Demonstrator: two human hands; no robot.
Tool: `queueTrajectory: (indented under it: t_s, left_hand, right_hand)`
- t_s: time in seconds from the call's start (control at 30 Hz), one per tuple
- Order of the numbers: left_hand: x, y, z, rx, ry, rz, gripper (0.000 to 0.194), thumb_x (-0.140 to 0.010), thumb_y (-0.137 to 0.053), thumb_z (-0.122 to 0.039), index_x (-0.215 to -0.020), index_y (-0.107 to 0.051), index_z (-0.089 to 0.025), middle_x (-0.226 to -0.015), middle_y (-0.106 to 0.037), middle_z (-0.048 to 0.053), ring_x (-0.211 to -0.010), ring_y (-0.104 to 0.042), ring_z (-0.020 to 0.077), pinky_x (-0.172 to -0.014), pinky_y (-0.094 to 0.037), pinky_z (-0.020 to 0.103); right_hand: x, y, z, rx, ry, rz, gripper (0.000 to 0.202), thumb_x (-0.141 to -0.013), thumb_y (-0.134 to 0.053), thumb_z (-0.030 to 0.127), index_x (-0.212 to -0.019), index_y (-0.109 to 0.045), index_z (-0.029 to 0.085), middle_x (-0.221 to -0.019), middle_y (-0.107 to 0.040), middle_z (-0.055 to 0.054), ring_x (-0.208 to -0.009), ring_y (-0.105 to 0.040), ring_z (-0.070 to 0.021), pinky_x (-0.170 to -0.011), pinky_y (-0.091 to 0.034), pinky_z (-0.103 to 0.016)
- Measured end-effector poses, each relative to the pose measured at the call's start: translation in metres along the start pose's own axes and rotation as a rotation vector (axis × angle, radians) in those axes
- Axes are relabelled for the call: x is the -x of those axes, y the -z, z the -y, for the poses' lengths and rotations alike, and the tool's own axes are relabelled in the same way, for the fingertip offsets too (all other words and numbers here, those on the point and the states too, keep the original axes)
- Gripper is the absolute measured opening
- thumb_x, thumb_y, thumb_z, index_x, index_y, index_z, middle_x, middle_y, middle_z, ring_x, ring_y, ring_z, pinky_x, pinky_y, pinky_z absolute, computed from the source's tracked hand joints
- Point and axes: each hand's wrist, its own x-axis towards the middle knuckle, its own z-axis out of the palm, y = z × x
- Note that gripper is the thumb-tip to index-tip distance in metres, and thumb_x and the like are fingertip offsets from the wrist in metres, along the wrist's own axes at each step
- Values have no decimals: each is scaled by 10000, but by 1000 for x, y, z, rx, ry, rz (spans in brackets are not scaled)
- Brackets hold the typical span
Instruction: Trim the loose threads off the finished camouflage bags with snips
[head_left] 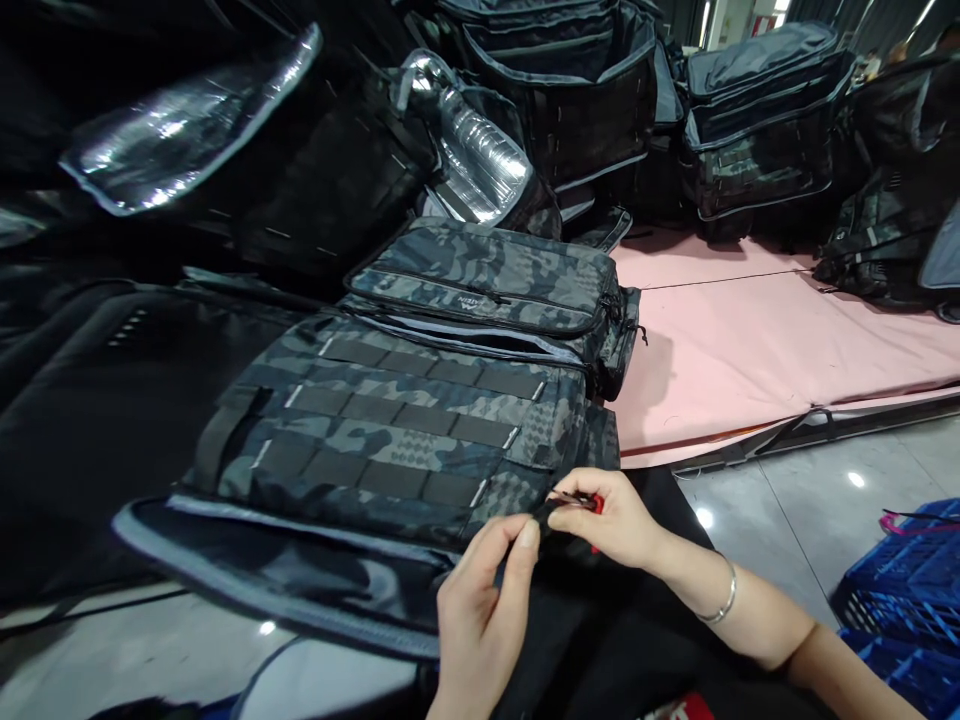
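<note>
A dark camouflage bag (405,420) lies open in front of me, its webbing-strapped panel facing up. At its near right corner my left hand (480,610) pinches a black strap end (541,520) between thumb and fingers. My right hand (611,515), with a silver bangle on the wrist, grips a small red-handled tool (592,503) whose metal tip meets the same strap end. The two hands nearly touch.
More camouflage bags (757,130) stand on a pink mat (750,340) behind and to the right. A bag with shiny silver lining (180,130) and a plastic bottle (480,150) sit at the back left. Blue crates (907,590) stand on the grey floor at right.
</note>
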Motion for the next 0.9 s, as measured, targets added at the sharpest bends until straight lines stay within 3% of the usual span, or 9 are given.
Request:
queueTrajectory:
  t_s: [0.13, 0.23, 0.3, 0.43, 0.5, 0.63, 0.77, 0.9]
  left_hand:
    - [0, -5, 8, -220, -218, -166, 268, -776, -611, -337, -1011, -604, -207, -903, -652, 35, -809, -619, 158, -751, -498, 264]
    - [-1, -8, 11, -248, -354, -266, 187, -759, -636, -240, -945, -653, -238, -908, -653, 29, -820, -620, 146, -794, -494, 264]
    - [-1, -9, 11, -145, -276, -295, 127, -755, -636, -223, -875, -673, -235, -916, -655, 36, -845, -618, 159, -831, -485, 289]
    - [1, -5, 8, 237, 189, -309, 198, -727, -663, -323, -885, -665, -204, -780, -675, 20, -783, -633, 179, -823, -488, 321]
    - [0, -2, 4, 388, 328, -283, 231, -707, -673, -360, -858, -672, -186, -691, -671, 10, -755, -635, 179, -806, -493, 311]
    - [-4, 1, -2, 501, 360, -257, 206, -660, -707, -364, -744, -694, -177, -644, -672, 5, -715, -620, 144, -756, -492, 240]
    - [-5, -2, -3, 522, 361, -292, 253, -633, -730, -335, -842, -715, -193, -633, -674, -9, -675, -621, 128, -756, -500, 239]
    - [-1, -4, -1, 519, 351, -273, 296, -618, -737, -338, -870, -717, -184, -630, -679, 2, -642, -633, 148, -723, -522, 271]
  right_hand:
    - [-4, -5, 2, 98, -48, -126, 388, -685, -694, 459, -564, -482, 158, -515, -376, 73, -500, -308, -54, -480, -258, -199]
    - [-4, -3, 3, 97, -17, -124, 416, -701, -676, 475, -540, -455, 161, -507, -388, 67, -501, -340, -58, -485, -288, -196]
    - [-3, 1, 1, 71, -2, -152, 393, -741, -635, 477, -569, -470, 164, -540, -450, 48, -525, -408, -73, -514, -349, -198]
    - [0, 7, -5, 201, 66, -269, 218, -809, -574, 394, -834, -553, 178, -732, -561, 18, -661, -522, -104, -618, -432, -212]
    - [5, 7, -5, 318, 119, -287, 208, -849, -529, 336, -1003, -548, 198, -873, -601, -5, -776, -564, -121, -709, -453, -235]
    - [13, 0, 1, 482, 290, -258, 175, -870, -504, 254, -1017, -579, 195, -844, -615, -19, -762, -585, -132, -719, -462, -255]
    - [14, -5, 6, 635, 481, -232, 174, -890, -488, 264, -1005, -585, 177, -768, -603, -32, -700, -568, -149, -673, -463, -285]
    - [8, -3, 6, 718, 562, -236, 186, -912, -456, 288, -995, -580, 177, -736, -602, -37, -677, -558, -157, -646, -460, -295]
